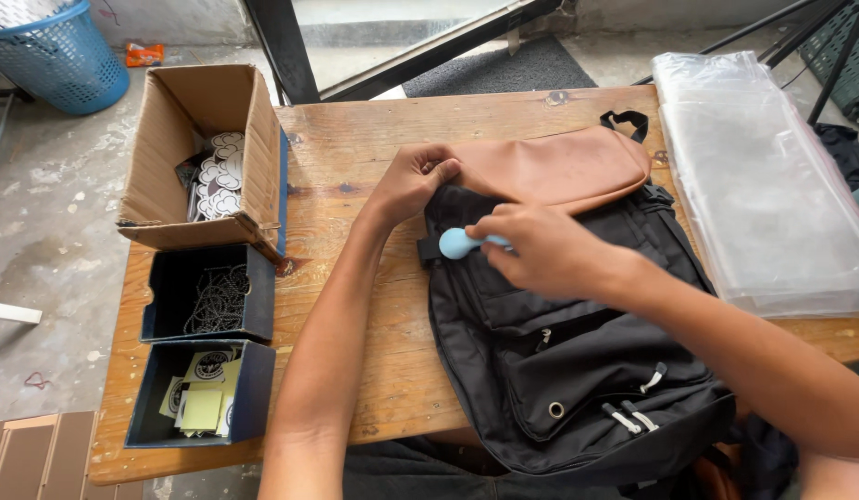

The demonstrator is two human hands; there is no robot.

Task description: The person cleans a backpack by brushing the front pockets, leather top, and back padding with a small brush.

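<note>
At the counter (pixel 374 370), the left hand (pixel 413 181) pinches the black backpack (pixel 559 361) at its brown top flap while the right hand (pixel 541 250), closed on a small blue tool (pixel 459 243), works the bag's left edge.

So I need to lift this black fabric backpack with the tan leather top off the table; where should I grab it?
Probably the small black webbing loop at the top of the black fabric backpack. It stands clear of the tan top, on the far edge, so hook fingers through from the far side.

Boxes (pixel 212 250) left of backpack (pixel 578 370)
</note>
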